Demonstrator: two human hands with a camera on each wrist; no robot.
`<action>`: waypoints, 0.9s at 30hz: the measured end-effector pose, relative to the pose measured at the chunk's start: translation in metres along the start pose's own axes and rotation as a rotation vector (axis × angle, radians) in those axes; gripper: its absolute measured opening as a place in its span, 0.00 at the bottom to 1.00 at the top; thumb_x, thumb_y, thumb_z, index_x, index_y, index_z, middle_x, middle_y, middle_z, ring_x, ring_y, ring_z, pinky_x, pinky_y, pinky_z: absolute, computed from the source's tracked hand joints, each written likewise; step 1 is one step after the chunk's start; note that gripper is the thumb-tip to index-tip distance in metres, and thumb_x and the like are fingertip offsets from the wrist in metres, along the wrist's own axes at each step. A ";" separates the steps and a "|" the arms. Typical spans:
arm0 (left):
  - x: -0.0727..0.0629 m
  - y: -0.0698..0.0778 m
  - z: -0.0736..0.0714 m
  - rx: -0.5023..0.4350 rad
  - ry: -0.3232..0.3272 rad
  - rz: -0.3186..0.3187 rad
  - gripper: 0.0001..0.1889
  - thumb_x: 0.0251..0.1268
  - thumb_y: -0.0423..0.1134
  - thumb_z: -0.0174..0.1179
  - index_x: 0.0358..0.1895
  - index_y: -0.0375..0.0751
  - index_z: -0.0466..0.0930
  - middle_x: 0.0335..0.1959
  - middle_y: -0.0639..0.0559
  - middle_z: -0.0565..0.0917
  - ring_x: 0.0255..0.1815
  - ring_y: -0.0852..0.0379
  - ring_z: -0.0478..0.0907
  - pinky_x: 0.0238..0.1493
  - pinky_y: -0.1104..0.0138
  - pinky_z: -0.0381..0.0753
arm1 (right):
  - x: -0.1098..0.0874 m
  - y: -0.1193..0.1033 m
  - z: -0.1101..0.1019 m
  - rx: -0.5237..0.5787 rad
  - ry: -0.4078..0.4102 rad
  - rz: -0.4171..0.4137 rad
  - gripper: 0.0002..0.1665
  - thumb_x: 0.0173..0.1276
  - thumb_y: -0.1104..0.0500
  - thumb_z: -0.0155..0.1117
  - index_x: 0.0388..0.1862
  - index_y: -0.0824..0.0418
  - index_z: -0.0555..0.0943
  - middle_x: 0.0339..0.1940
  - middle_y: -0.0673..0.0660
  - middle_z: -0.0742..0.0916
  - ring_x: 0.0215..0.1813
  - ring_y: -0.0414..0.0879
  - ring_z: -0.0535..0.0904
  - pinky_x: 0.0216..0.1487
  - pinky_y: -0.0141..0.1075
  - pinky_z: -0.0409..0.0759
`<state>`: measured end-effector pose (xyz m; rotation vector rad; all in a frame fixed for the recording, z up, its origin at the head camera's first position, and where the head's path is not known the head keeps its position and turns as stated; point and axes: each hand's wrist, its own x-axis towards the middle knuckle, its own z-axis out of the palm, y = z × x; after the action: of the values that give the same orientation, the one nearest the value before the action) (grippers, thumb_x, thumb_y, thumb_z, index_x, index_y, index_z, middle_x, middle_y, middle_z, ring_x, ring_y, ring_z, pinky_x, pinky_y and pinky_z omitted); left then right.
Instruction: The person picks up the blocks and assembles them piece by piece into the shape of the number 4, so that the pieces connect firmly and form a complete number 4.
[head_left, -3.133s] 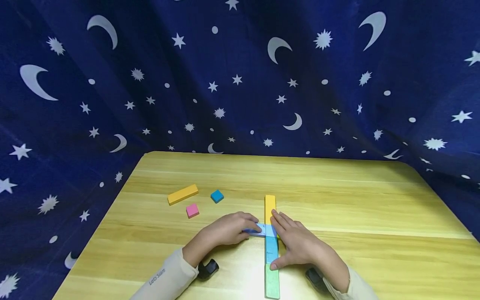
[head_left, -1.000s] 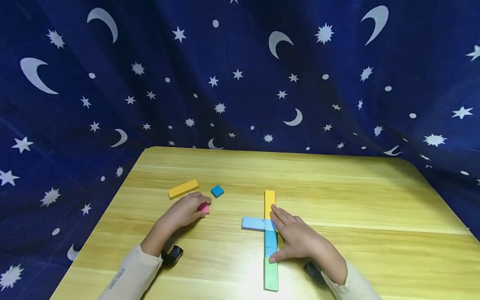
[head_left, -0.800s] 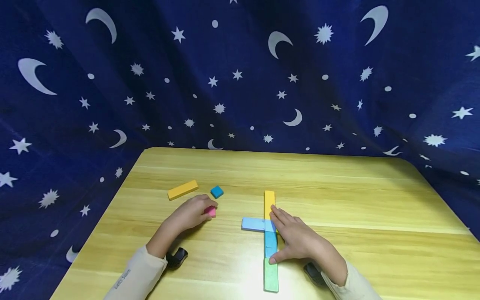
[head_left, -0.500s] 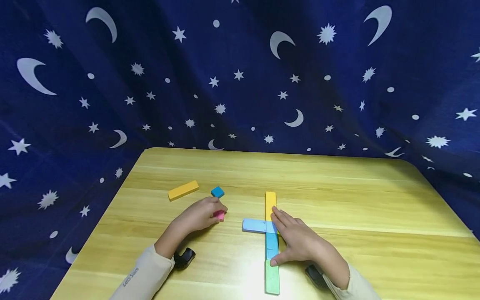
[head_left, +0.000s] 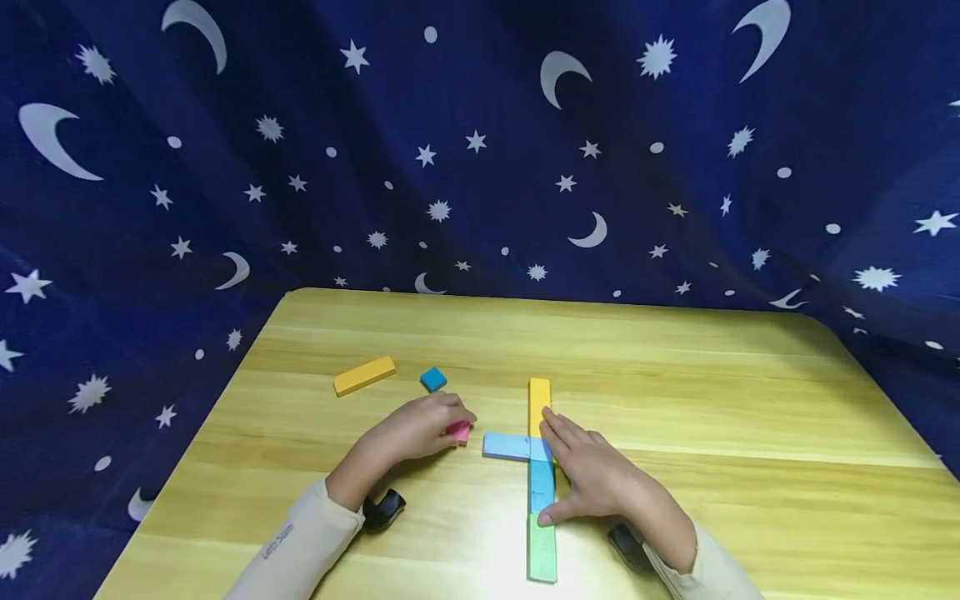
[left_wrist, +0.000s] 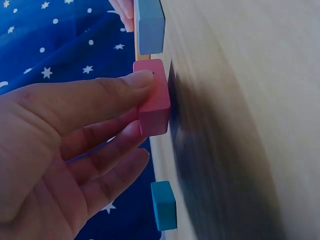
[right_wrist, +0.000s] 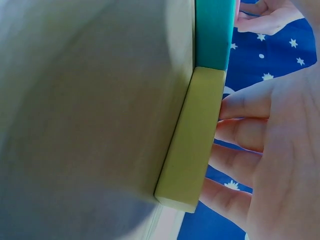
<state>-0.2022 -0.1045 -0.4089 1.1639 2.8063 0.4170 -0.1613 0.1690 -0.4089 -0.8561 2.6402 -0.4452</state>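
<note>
My left hand (head_left: 423, 425) pinches a pink block (left_wrist: 156, 100) between thumb and fingers, low over the table. The pink block is just short of the left end of a light blue block (head_left: 506, 446), which shows right beyond it in the left wrist view. That block belongs to a cross-like layout with an orange-yellow block (head_left: 539, 404), a teal block (head_left: 541, 487) and a green block (head_left: 542, 550). My right hand (head_left: 596, 479) lies along the layout's right side, fingers straight, thumb at the green block. In the right wrist view its fingers rest at a yellow block (right_wrist: 192, 140).
A loose orange block (head_left: 364, 376) and a small blue block (head_left: 432, 379) lie behind my left hand. The wooden table (head_left: 712, 400) ends at a dark blue curtain (head_left: 480, 167) with moons and stars.
Having left the light blue block, my left hand picked up the pink block at the left and carried it right, back towards the layout. My right hand has stayed in place.
</note>
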 end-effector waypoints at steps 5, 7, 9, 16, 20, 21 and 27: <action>0.003 -0.002 -0.003 -0.003 -0.017 -0.011 0.14 0.55 0.38 0.64 0.46 0.43 0.82 0.39 0.53 0.80 0.38 0.60 0.74 0.41 0.71 0.76 | 0.002 0.001 -0.001 -0.001 0.003 0.007 0.69 0.39 0.27 0.64 0.70 0.69 0.54 0.74 0.64 0.51 0.73 0.61 0.48 0.64 0.59 0.55; 0.005 -0.003 -0.004 -0.012 -0.019 -0.011 0.14 0.55 0.38 0.64 0.46 0.42 0.82 0.39 0.53 0.80 0.38 0.60 0.74 0.41 0.70 0.76 | 0.003 0.001 -0.003 -0.009 0.002 0.010 0.69 0.39 0.27 0.65 0.70 0.69 0.54 0.73 0.64 0.52 0.73 0.61 0.48 0.64 0.59 0.55; 0.007 -0.004 -0.005 -0.022 -0.025 -0.007 0.14 0.55 0.38 0.64 0.47 0.42 0.81 0.39 0.52 0.80 0.38 0.60 0.74 0.41 0.70 0.76 | 0.004 0.002 -0.005 -0.024 0.002 0.011 0.69 0.39 0.28 0.65 0.69 0.70 0.54 0.73 0.65 0.53 0.72 0.62 0.49 0.64 0.60 0.56; 0.007 -0.008 -0.003 -0.014 -0.036 -0.015 0.15 0.56 0.39 0.63 0.47 0.42 0.81 0.40 0.52 0.80 0.40 0.58 0.74 0.43 0.69 0.76 | 0.009 0.001 -0.008 -0.055 0.002 0.000 0.68 0.40 0.28 0.65 0.69 0.70 0.55 0.73 0.66 0.53 0.73 0.62 0.48 0.65 0.59 0.55; 0.006 -0.008 0.002 -0.018 -0.037 -0.003 0.15 0.56 0.39 0.63 0.48 0.42 0.81 0.41 0.51 0.81 0.42 0.58 0.75 0.44 0.68 0.76 | 0.008 0.000 -0.005 -0.048 -0.014 0.009 0.69 0.39 0.28 0.66 0.69 0.70 0.54 0.73 0.65 0.53 0.73 0.62 0.47 0.65 0.59 0.54; 0.005 -0.008 0.004 -0.024 -0.036 -0.002 0.15 0.55 0.39 0.63 0.48 0.42 0.81 0.41 0.51 0.81 0.42 0.58 0.75 0.44 0.68 0.76 | 0.007 0.000 -0.004 -0.044 -0.017 0.011 0.69 0.39 0.28 0.66 0.69 0.70 0.55 0.73 0.65 0.53 0.73 0.62 0.47 0.65 0.59 0.54; 0.006 -0.006 0.007 -0.035 -0.014 0.006 0.16 0.55 0.39 0.64 0.48 0.42 0.81 0.42 0.52 0.81 0.44 0.57 0.75 0.46 0.67 0.76 | 0.005 0.000 -0.004 -0.034 -0.011 0.006 0.69 0.39 0.29 0.66 0.69 0.70 0.55 0.73 0.65 0.53 0.73 0.62 0.48 0.65 0.59 0.55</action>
<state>-0.2095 -0.1030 -0.4175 1.1641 2.7728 0.4543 -0.1671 0.1669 -0.4061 -0.8579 2.6471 -0.3934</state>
